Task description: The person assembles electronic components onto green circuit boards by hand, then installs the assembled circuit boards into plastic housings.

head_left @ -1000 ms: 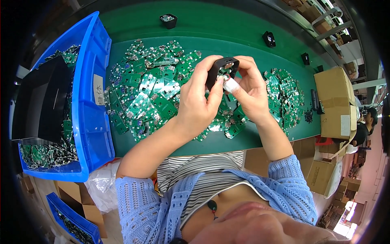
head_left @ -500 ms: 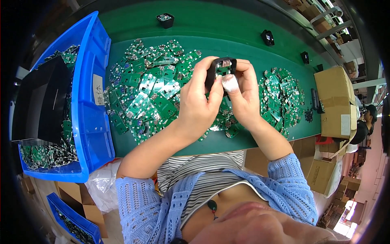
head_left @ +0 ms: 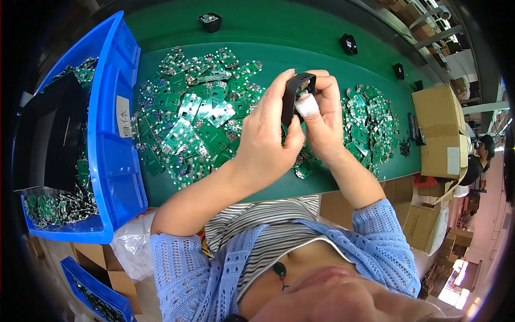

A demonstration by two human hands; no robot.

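Note:
Between both hands I hold a black plastic housing (head_left: 290, 99) above the green table. My left hand (head_left: 265, 131) wraps its left side, with fingers along the outer wall and the thumb at the lower edge. My right hand (head_left: 326, 121) grips the other side; its thumb, covered in white wrapping (head_left: 307, 105), presses into the open face. Part of a circuit board shows inside the housing, mostly hidden by that thumb. Beneath and left of my hands lies a wide pile of green circuit boards (head_left: 209, 126). A second pile of boards (head_left: 370, 126) lies to the right.
A blue bin (head_left: 119, 177) with circuit boards and a black box (head_left: 48, 134) stands at the left. Black housings (head_left: 210, 22) (head_left: 348, 44) sit along the back. Cardboard boxes (head_left: 437, 129) stand at the right end, near small black parts (head_left: 404, 147). Another person is far right.
The housing has turned in my hands, so its outer side wall shows more and its open face less. My right thumb still presses inside it. The whole view has shifted slightly.

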